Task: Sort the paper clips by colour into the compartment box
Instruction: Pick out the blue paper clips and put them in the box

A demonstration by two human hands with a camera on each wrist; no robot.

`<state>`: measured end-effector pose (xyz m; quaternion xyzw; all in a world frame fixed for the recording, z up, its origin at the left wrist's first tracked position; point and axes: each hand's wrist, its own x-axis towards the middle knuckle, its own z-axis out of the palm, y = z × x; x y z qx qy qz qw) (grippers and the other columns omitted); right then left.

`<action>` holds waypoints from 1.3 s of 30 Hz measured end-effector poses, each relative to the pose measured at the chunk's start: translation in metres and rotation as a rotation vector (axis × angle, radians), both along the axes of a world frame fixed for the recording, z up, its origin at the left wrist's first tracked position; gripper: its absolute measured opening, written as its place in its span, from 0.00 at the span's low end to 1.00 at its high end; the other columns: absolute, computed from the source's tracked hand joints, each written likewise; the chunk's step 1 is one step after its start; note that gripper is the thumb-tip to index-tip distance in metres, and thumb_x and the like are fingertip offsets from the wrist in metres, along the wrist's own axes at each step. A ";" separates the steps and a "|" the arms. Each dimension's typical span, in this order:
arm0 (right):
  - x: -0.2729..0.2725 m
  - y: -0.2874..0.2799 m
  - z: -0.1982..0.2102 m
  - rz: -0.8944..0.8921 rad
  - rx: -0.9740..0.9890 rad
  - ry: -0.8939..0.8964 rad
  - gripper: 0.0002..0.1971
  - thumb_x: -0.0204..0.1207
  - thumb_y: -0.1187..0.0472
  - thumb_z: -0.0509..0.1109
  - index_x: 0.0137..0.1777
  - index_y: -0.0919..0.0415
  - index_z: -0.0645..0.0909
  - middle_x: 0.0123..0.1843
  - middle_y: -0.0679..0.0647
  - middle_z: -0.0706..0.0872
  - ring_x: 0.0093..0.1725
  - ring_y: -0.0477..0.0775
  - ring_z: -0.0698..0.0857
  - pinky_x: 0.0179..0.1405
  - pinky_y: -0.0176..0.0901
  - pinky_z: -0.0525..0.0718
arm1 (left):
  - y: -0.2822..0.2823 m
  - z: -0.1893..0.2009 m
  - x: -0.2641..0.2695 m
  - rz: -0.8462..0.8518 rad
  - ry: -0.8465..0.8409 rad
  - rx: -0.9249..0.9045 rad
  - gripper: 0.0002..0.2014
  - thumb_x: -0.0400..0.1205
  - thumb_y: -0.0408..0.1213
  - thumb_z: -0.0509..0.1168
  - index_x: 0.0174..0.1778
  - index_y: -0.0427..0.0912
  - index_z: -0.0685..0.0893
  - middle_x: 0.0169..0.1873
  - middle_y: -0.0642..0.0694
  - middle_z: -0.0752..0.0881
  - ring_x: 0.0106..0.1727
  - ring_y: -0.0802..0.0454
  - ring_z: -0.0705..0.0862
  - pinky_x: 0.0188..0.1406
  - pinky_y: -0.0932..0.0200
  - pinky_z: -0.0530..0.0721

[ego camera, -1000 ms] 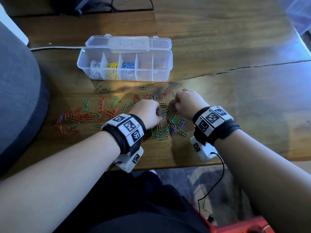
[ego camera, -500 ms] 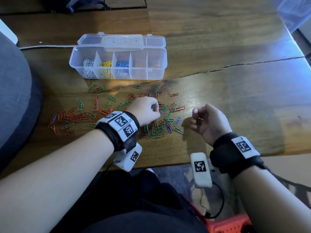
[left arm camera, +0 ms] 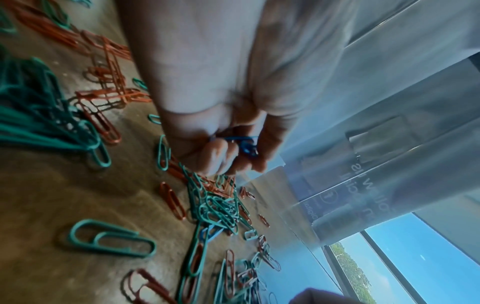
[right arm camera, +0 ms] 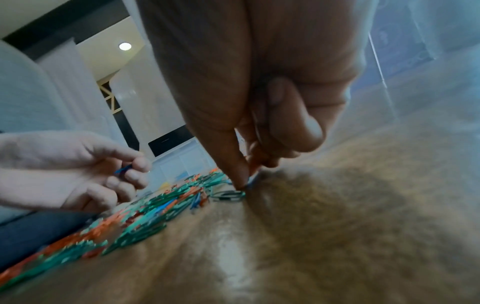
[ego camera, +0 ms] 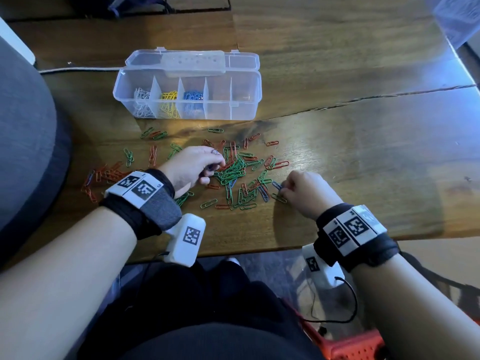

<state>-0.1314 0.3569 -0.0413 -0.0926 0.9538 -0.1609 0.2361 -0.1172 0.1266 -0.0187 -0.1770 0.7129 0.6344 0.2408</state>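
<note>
The left hand [ego camera: 193, 166] pinches blue paper clips [left arm camera: 244, 145] over the mixed pile [ego camera: 233, 172], below the compartment box [ego camera: 187, 96]. The right hand [ego camera: 304, 193] seems to nip another blue clip [ego camera: 277, 185] against the table [ego camera: 363, 152]. They are light, springy and prone to snag, so lift each by one loop.

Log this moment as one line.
left hand: holds blue clips | right hand: pinching blue clip on table | box: white, yellow, blue filled
</note>
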 end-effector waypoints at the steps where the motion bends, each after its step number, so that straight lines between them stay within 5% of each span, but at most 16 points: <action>1: -0.001 -0.001 0.001 -0.004 -0.011 -0.013 0.05 0.76 0.60 0.65 0.39 0.59 0.78 0.48 0.56 0.86 0.50 0.58 0.82 0.42 0.39 0.73 | 0.002 0.000 0.001 -0.007 0.006 -0.015 0.12 0.85 0.29 0.56 0.35 0.38 0.76 0.31 0.46 0.74 0.28 0.56 0.68 0.19 0.69 0.67; 5: 0.000 0.002 0.001 -0.145 -0.149 -0.006 0.07 0.71 0.60 0.70 0.35 0.63 0.80 0.37 0.56 0.84 0.37 0.54 0.79 0.35 0.39 0.73 | 0.015 -0.005 0.002 -0.080 0.069 -0.259 0.14 0.84 0.24 0.52 0.37 0.43 0.76 0.31 0.47 0.79 0.27 0.56 0.73 0.21 0.66 0.75; 8: 0.006 0.008 0.003 -0.491 -0.670 -0.179 0.07 0.69 0.68 0.68 0.31 0.63 0.75 0.32 0.62 0.82 0.22 0.49 0.71 0.20 0.34 0.68 | 0.024 -0.007 0.004 -0.231 0.150 -0.588 0.12 0.81 0.29 0.54 0.39 0.45 0.81 0.27 0.48 0.78 0.27 0.51 0.72 0.25 0.59 0.66; 10: 0.011 0.010 0.006 -0.678 -1.047 -0.350 0.12 0.71 0.73 0.63 0.30 0.59 0.71 0.31 0.60 0.78 0.20 0.45 0.67 0.16 0.28 0.60 | 0.030 -0.007 0.010 -0.326 0.216 -0.793 0.12 0.81 0.35 0.55 0.41 0.40 0.84 0.31 0.44 0.83 0.32 0.47 0.77 0.29 0.57 0.69; 14: 0.015 0.009 0.015 -0.786 -1.268 -0.458 0.17 0.75 0.77 0.52 0.32 0.55 0.68 0.26 0.52 0.74 0.16 0.42 0.62 0.15 0.23 0.55 | 0.031 -0.010 0.021 -0.406 0.258 -0.968 0.12 0.79 0.38 0.58 0.41 0.44 0.88 0.33 0.48 0.86 0.33 0.49 0.80 0.32 0.59 0.76; 20: 0.021 0.006 0.009 -0.817 -1.226 -0.494 0.17 0.66 0.77 0.45 0.32 0.57 0.69 0.23 0.52 0.69 0.16 0.44 0.56 0.17 0.23 0.54 | 0.016 -0.002 0.023 -0.329 0.245 -0.933 0.11 0.78 0.38 0.60 0.42 0.47 0.90 0.24 0.56 0.80 0.27 0.54 0.77 0.28 0.61 0.75; 24: 0.026 0.004 0.003 -0.918 -1.231 -0.552 0.12 0.65 0.73 0.47 0.30 0.59 0.68 0.27 0.54 0.69 0.17 0.45 0.60 0.14 0.24 0.55 | 0.022 -0.005 0.022 -0.398 0.260 -0.967 0.09 0.79 0.44 0.63 0.45 0.50 0.89 0.31 0.52 0.86 0.30 0.50 0.80 0.32 0.61 0.79; 27: 0.029 0.000 0.008 -0.955 -1.274 -0.635 0.04 0.62 0.66 0.53 0.29 0.59 0.67 0.28 0.55 0.70 0.21 0.48 0.64 0.12 0.27 0.60 | 0.026 -0.009 0.022 -0.453 0.306 -1.032 0.08 0.79 0.46 0.64 0.45 0.50 0.88 0.27 0.53 0.79 0.33 0.48 0.79 0.33 0.60 0.77; 29: 0.031 -0.003 0.002 -0.868 -1.085 -0.500 0.10 0.70 0.65 0.61 0.28 0.58 0.68 0.26 0.54 0.68 0.18 0.46 0.64 0.13 0.28 0.61 | 0.027 -0.011 0.023 -0.477 0.322 -1.061 0.08 0.79 0.44 0.65 0.42 0.48 0.87 0.24 0.54 0.77 0.31 0.49 0.78 0.32 0.59 0.75; 31: 0.033 -0.008 -0.007 -0.589 -0.734 -0.231 0.12 0.73 0.61 0.70 0.30 0.59 0.74 0.24 0.51 0.70 0.18 0.45 0.66 0.18 0.32 0.64 | 0.025 -0.012 0.022 -0.452 0.298 -1.044 0.07 0.78 0.44 0.65 0.39 0.47 0.86 0.25 0.54 0.77 0.29 0.51 0.76 0.32 0.60 0.74; 34: 0.039 -0.017 -0.013 -0.260 -0.280 0.014 0.06 0.72 0.53 0.71 0.37 0.52 0.79 0.28 0.46 0.77 0.32 0.49 0.77 0.33 0.40 0.70 | 0.022 -0.013 0.021 -0.403 0.258 -1.018 0.08 0.78 0.40 0.64 0.38 0.44 0.87 0.34 0.49 0.84 0.33 0.48 0.78 0.30 0.60 0.72; 39: 0.040 -0.018 -0.013 -0.258 -0.104 0.077 0.08 0.74 0.50 0.69 0.44 0.54 0.79 0.41 0.53 0.83 0.48 0.59 0.82 0.40 0.41 0.71 | 0.013 -0.019 0.015 -0.360 0.198 -0.960 0.12 0.78 0.36 0.60 0.34 0.35 0.84 0.28 0.40 0.82 0.32 0.42 0.76 0.27 0.58 0.70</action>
